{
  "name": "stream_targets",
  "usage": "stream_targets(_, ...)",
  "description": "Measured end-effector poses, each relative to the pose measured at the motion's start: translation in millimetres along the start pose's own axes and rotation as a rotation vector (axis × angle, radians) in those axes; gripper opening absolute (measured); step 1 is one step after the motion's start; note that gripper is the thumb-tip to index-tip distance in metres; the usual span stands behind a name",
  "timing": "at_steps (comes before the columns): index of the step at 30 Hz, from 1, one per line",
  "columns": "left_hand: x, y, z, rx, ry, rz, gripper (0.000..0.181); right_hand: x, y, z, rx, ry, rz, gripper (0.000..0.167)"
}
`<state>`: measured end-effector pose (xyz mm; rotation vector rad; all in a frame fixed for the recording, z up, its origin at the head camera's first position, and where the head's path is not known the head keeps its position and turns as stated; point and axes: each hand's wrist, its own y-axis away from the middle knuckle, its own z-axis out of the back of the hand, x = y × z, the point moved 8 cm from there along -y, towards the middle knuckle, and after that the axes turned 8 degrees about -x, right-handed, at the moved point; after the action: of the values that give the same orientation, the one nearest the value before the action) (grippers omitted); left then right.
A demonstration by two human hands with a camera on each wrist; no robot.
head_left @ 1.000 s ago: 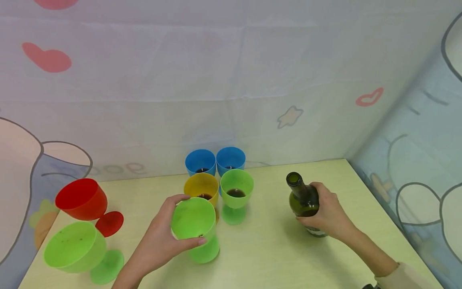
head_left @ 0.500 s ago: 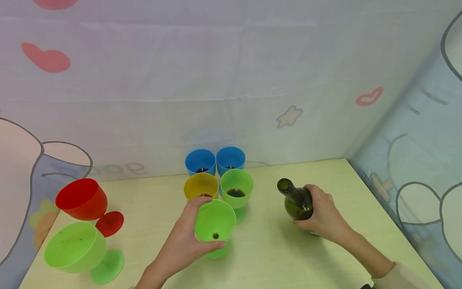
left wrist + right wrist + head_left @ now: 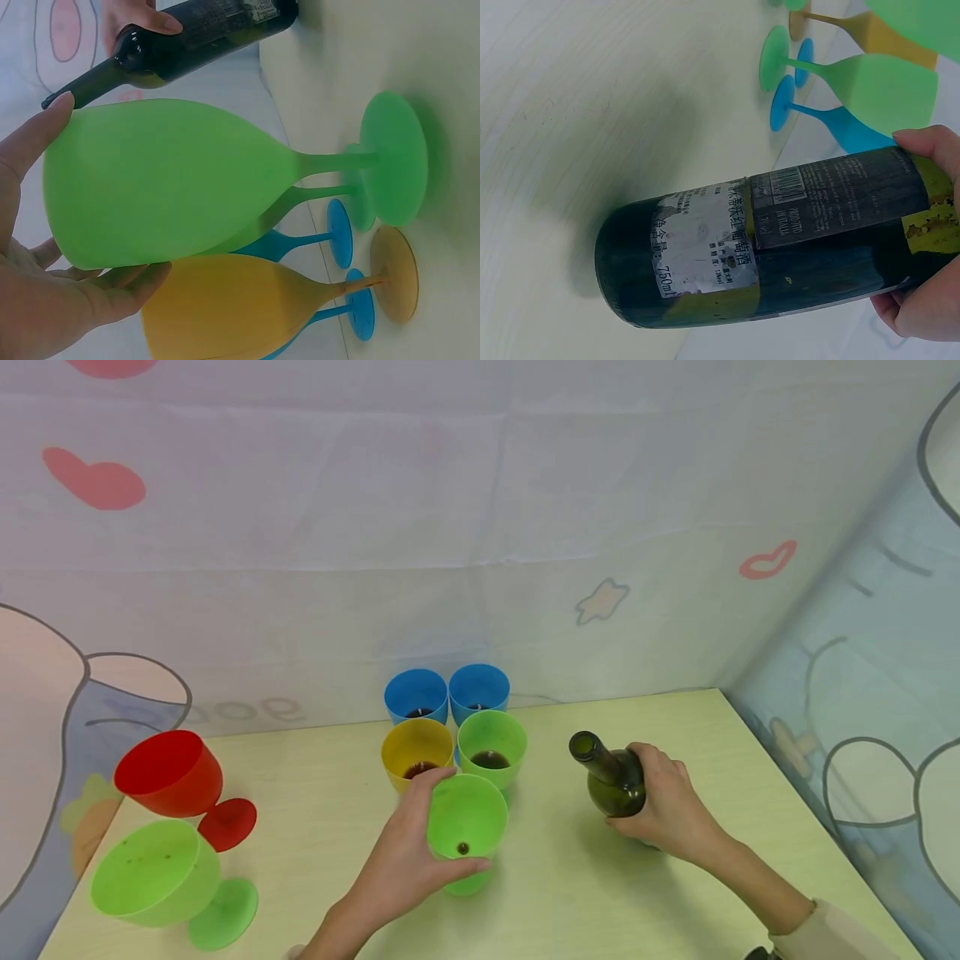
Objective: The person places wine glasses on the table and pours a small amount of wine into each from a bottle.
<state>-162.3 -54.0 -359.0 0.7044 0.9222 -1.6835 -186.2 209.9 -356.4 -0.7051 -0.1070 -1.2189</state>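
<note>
My left hand (image 3: 401,864) holds a green plastic goblet (image 3: 468,814) by its bowl, thumb and fingers on opposite sides near the rim. A small dark spot shows at the bottom of that bowl. To the right, my right hand (image 3: 671,802) grips a dark green wine bottle (image 3: 618,781) around its upper body. The bottle leans, with its uncapped mouth toward the goblet but apart from it. Its labels show in the right wrist view. Just behind the held goblet stand a yellow goblet (image 3: 405,746) and another green goblet (image 3: 504,735), both with dark liquid inside.
Two blue goblets (image 3: 415,692) with dark liquid stand at the back, against the patterned cloth wall (image 3: 337,568). On the left of the pale table (image 3: 570,902) are a red goblet (image 3: 176,781) and a further green goblet (image 3: 157,877).
My left hand has moved right with the green goblet, to in front of the other green one. My right hand has shifted slightly left, and the bottle leans further toward the goblet.
</note>
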Motion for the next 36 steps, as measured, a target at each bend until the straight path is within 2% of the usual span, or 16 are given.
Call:
stream_targets(8, 1.0, -2.4, -0.8, -0.019, -0.013, -0.012, 0.091, 1.3, 0.5, 0.1, 0.005, 0.019, 0.009, 0.075)
stream_targets(13, 2.3, -3.6, -2.2, -0.016, -0.004, -0.008, 0.091, 7.4, 0.1, 1.6, 0.001, 0.07, 0.053, 0.074)
stream_targets(18, 2.2, -4.5, -2.8, -0.016, -0.006, -0.017, 0.091, 15.7, -0.5, 1.5, -0.001, 0.174, 0.1, 0.072)
stream_targets(25, 1.5, -5.6, -0.6, -0.046, -0.007, -0.028, 0.093, 31.2, -1.5, 0.0, -0.023, 0.395, 0.216, 0.074)
stream_targets(36, 0.3, -6.4, -4.5, -0.053, -0.007, -0.046, 0.093, 49.7, 0.6, 1.1, -0.061, 0.544, 0.365, 0.077)
